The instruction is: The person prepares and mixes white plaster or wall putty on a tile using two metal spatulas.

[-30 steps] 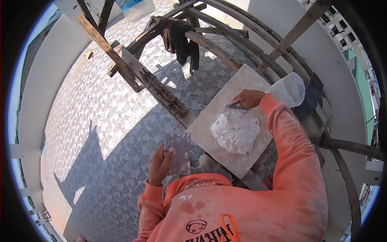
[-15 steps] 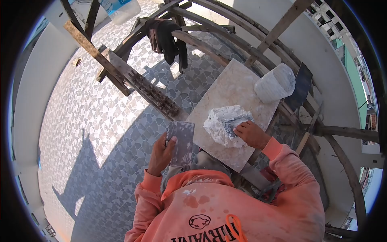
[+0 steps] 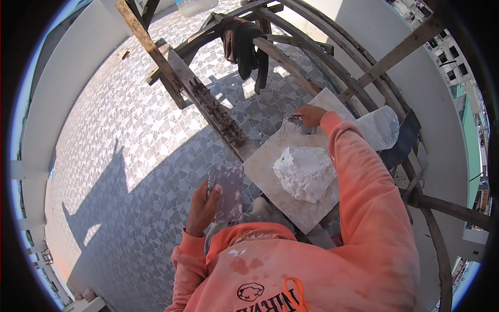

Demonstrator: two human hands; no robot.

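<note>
My left hand (image 3: 204, 208) grips the near side of a flat grey rectangular plate (image 3: 227, 193) spotted with white, thumb on its face. At the far side of a beige stone-like slab (image 3: 262, 165), my right hand (image 3: 311, 115) is closed on a small metal trowel (image 3: 295, 121), partly hidden by the fingers. A thin smear of whitish paste lies by the trowel. Nearer to me on the slab sits a heap of white plaster-like paste (image 3: 304, 173), apart from both hands.
A whitish plastic bucket (image 3: 378, 127) stands by the slab's right edge, beside a dark sheet (image 3: 403, 138). Wooden beams (image 3: 306, 47) surround the slab, with a dark cloth (image 3: 244, 44) hung over one. A dirt-caked plank (image 3: 215, 106) runs along the left, above the mosaic floor (image 3: 156, 171).
My right hand and the trowel have moved from the plaster heap to the slab's far side. The left hand still holds the plate. The camera view has shifted.
</note>
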